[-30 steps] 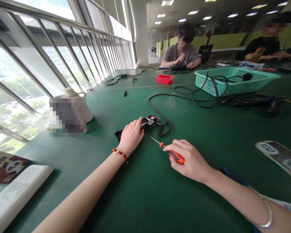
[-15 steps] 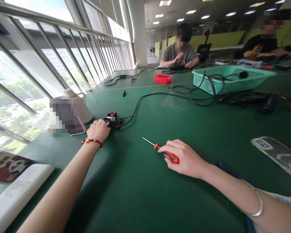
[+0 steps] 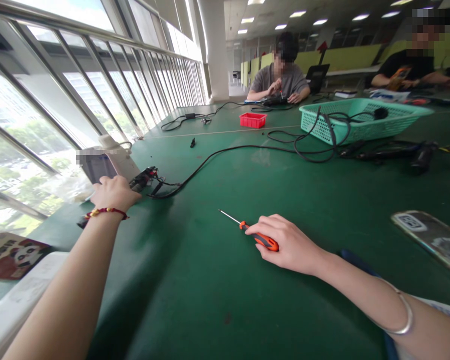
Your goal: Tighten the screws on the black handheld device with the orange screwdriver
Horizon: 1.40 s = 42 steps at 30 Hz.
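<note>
My left hand [image 3: 114,194], a red beaded bracelet at its wrist, is closed over a black corded device [image 3: 144,179] at the left of the table. Wires and red parts show at the device's far end, and a dark end pokes out below the wrist; the hand covers the middle. From it a black cord [image 3: 205,161] runs across the table to the right. In the centre, my right hand [image 3: 283,245] rests on the tabletop with its fingers round the orange-and-black handle of a screwdriver [image 3: 267,242]. The thin shaft points away to the left.
A phone [image 3: 99,170] leans on a white container [image 3: 125,159] beside the railing. Another phone [image 3: 427,237] lies at right. Farther back are a red tray [image 3: 253,120], a green basket [image 3: 390,125] and a small black part [image 3: 192,143]. Two people sit across the table.
My left hand has moved left and nearer to me, taking the black device along and dragging its cord. My right hand with the screwdriver has stayed in place.
</note>
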{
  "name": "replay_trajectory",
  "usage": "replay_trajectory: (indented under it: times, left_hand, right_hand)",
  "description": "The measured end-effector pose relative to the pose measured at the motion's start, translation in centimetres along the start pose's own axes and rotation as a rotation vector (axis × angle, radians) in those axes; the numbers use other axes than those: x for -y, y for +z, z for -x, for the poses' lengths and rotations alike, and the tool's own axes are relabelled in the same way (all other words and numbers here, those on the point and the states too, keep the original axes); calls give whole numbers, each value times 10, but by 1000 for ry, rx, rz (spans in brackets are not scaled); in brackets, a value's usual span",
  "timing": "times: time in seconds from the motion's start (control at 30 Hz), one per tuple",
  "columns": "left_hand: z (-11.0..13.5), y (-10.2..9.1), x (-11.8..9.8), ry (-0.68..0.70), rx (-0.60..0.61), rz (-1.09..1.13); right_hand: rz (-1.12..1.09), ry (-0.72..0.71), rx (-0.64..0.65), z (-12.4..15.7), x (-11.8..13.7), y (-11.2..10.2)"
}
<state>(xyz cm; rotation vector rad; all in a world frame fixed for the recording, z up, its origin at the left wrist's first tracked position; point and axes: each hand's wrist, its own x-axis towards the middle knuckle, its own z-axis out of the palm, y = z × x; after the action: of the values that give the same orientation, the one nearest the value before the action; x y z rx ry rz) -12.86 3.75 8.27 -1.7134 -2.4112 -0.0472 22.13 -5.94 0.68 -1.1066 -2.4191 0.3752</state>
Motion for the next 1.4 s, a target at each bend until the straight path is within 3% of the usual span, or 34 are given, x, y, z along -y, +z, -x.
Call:
replay_trajectory:
  times: [0.1, 0.27, 0.6, 0.8, 0.97, 1.1, 1.2, 1.3, 1.4]
  left_hand:
    - [6, -5, -6, -171, 75, -68]
    - [16, -7, -19, -138, 126, -2]
    - [11, 4, -19, -129, -35, -58]
    - [17, -6, -27, -50, -155, -118]
    - [34, -2, -58, 237, -290, -111]
    - [53, 14, -92, 603, -266, 0]
    - [69, 23, -111, 801, -243, 114]
    - [80, 30, -123, 953, -185, 212]
    - [84, 35, -127, 1015, -192, 251]
  right_hand:
    - [4, 7, 18, 0, -1, 0]
    - [-1, 23, 48, 0, 0, -1]
    - [20, 7, 31, 0, 0, -1]
    - [10, -3, 27, 1, 0, -1]
    - [-6, 40, -71, 1, -4, 0]
    - [-33, 89, -250, 1, -12, -1]
    - [-49, 111, -373, -1, -20, -4]
    - [-32, 148, -470, -2, -26, -8]
    - [-27, 203, -464, -4, -32, -9]
